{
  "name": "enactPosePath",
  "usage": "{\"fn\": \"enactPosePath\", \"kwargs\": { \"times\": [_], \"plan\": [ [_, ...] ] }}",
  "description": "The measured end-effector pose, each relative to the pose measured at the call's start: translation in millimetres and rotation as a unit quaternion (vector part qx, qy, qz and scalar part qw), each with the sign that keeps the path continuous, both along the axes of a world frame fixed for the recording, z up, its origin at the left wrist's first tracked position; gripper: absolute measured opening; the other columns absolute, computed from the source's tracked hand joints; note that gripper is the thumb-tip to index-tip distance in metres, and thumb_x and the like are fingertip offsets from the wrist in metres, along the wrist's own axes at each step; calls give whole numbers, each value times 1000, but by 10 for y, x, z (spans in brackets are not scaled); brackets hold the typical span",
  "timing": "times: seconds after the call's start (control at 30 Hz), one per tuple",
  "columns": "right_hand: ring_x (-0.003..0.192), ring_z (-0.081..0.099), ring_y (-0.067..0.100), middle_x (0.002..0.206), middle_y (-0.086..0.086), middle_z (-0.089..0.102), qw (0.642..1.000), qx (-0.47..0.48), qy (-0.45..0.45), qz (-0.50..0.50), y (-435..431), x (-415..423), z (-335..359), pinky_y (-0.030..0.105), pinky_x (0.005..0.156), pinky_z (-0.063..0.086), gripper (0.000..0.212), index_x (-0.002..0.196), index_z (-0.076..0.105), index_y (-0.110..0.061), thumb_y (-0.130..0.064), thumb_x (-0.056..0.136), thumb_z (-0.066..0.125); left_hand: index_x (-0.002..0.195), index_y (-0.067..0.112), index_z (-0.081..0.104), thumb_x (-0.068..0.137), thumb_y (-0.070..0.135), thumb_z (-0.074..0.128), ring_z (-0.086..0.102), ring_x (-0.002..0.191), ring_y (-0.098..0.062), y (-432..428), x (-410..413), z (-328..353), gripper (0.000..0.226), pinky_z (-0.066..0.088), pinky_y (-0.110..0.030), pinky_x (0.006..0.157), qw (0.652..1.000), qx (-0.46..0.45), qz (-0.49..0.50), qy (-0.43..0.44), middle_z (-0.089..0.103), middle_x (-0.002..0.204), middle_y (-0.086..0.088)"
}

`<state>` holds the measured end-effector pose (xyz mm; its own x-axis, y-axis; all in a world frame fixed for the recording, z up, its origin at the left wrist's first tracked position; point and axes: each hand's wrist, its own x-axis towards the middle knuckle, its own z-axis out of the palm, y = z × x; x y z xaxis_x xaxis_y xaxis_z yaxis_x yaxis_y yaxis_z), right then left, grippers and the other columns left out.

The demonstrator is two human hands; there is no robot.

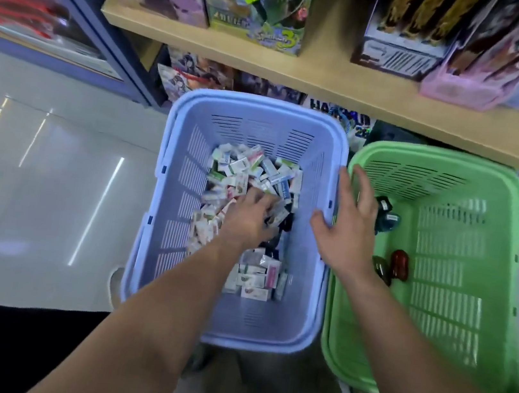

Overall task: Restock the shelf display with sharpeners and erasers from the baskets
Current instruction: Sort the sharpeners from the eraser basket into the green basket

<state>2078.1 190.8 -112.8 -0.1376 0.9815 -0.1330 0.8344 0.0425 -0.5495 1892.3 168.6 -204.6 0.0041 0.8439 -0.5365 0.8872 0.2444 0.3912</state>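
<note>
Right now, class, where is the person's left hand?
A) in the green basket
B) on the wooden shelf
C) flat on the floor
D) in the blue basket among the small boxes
D: the left hand is down inside the blue basket, with its fingers in the pile of small boxes.

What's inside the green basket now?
The green basket holds two dark teal items and two red ones near its left wall. The right hand covers part of that side, so more may lie beneath.
</note>
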Motion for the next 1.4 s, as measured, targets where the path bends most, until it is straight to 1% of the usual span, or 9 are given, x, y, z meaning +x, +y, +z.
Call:
{"fn": "enactPosePath", "kwargs": {
  "times": [0.17, 0.27, 0.43, 0.53, 0.67, 0.97, 1.1, 1.2, 1.4],
  "plan": [
    [150, 15, 27, 165, -4, 11, 1000, 3, 11, -9, 10, -2, -22, 37, 114, 24, 80, 158, 29, -23, -27, 89, 68, 144, 38, 45, 87, 38, 75, 44, 120, -26, -70, -72, -146, 64, 44, -45, 107, 997, 7, -71, 3, 44, 131, -3],
    [150, 17, 27, 164, -5, 13, 1000, 2, 24, -13, 8, -1, -10, 34, 112, 24, 79, 157, 31, -24, -26, 87, 70, 108, 37, 69, 88, 37, 73, 50, 111, -18, -289, -170, -89, 20, 49, -43, 105, 994, -19, -102, -14, 48, 115, 8],
    [149, 17, 26, 164, -4, 14, 999, 7, 41, -14, 2, 3, -33, 33, 113, 23, 79, 155, 33, -23, -23, 87, 71, 91, 38, 70, 85, 46, 71, 54, 105, -15, -215, -239, 5, 11, 49, -36, 93, 995, -51, -78, -18, 50, 103, 12],
    [149, 17, 25, 164, -4, 14, 999, 11, 40, -15, 3, 9, -36, 34, 115, 23, 79, 155, 33, -23, -23, 86, 71, 123, 29, 65, 80, 36, 75, 51, 119, -21, -61, -65, -40, 45, 46, -36, 99, 998, 49, -16, -37, 52, 128, 3],
    [148, 18, 26, 163, -2, 16, 999, 16, 44, -13, -4, 3, -26, 41, 119, 27, 80, 155, 34, -22, -23, 84, 71, 150, 28, 38, 80, 42, 78, 47, 129, -28, 5, 203, -190, 82, 41, -44, 108, 994, 66, -92, -6, 44, 151, 3],
    [145, 22, 29, 163, -2, 17, 999, 9, 50, -11, -15, -26, -20, 39, 112, 30, 82, 154, 35, -22, -21, 81, 73, 145, 43, 46, 89, 48, 60, 48, 122, -23, -137, -73, -206, 58, 41, -45, 107, 961, -12, -269, 63, 60, 136, 11],
    [144, 22, 28, 162, -4, 16, 998, 12, 53, -11, -19, -57, -24, 49, 114, 35, 83, 154, 35, -24, -20, 79, 72, 112, 40, 74, 88, 59, 38, 55, 111, -20, -78, -118, -197, 47, 43, -43, 101, 982, -46, -183, -12, 69, 119, 9],
    [145, 20, 26, 162, -5, 16, 998, 7, 57, -13, -18, -56, -24, 49, 116, 33, 84, 154, 34, -25, -21, 79, 71, 125, 29, 68, 98, 34, 56, 68, 90, -21, -74, 34, -185, 30, 56, -34, 81, 998, 2, 6, -63, 75, 104, -1],
    [146, 19, 26, 162, -6, 15, 998, 4, 63, -14, -25, -55, -31, 47, 115, 34, 83, 154, 34, -26, -21, 79, 71, 115, 24, 65, 92, 48, 65, 65, 93, -28, -55, 424, -239, 34, 56, -34, 68, 994, 21, 89, 62, 72, 86, -5]
  ]
}}
